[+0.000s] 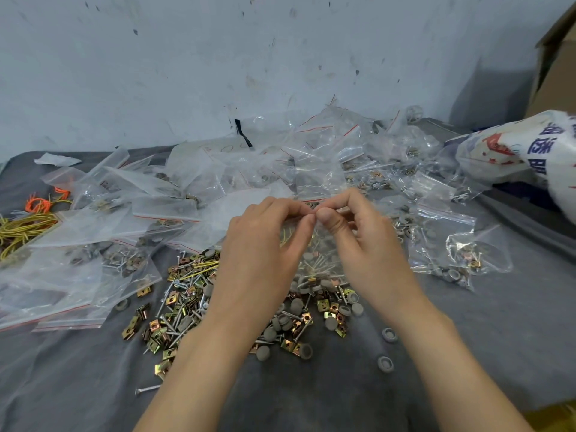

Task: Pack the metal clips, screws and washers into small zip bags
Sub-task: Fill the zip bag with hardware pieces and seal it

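Note:
Both hands hold one small clear zip bag upright over the middle of the table. My left hand pinches its top edge from the left, and my right hand pinches it from the right, thumbs nearly touching. Screws, brass-coloured clips and grey washers show through the bag's lower half. Under the hands lies a loose pile of metal clips, screws and grey washers on the dark grey cloth.
Empty zip bags are heaped at the left and behind. Filled bags lie to the right. Yellow and orange ties sit at the far left. A printed white sack and a cardboard box stand at the right, a wall behind.

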Demonstrator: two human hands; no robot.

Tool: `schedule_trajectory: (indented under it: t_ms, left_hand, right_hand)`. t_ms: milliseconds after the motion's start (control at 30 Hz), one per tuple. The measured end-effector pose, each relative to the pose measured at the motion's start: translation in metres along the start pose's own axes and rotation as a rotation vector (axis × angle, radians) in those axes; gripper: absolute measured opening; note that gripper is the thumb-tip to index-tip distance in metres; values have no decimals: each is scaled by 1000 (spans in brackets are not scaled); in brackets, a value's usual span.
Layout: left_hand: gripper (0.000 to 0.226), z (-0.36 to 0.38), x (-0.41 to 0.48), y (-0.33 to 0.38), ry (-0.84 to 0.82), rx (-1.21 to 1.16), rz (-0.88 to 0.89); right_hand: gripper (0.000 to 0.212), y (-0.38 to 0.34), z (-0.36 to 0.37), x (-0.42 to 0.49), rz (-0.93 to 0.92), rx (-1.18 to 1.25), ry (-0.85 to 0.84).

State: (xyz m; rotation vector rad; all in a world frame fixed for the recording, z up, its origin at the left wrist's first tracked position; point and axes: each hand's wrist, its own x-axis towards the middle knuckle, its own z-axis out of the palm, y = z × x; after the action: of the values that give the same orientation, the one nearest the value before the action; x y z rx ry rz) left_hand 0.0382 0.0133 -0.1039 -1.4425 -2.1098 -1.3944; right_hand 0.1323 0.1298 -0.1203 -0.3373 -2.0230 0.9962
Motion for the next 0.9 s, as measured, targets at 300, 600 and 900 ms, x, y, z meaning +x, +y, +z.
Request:
schedule_trajectory:
  t_ms: [300,600,900]
  left_hand:
    - [1,0,-2,5,27,6,23]
    - [5,-14,-2,-7,39,2,12]
    - [6,-20,-3,-16,42,-9,-30]
  right_hand:
    - [11,-5,9,-3,-11,-32,116]
    - [26,-2,-6,2,47,-17,238]
    - [25,-2,-11,3,68,27,260]
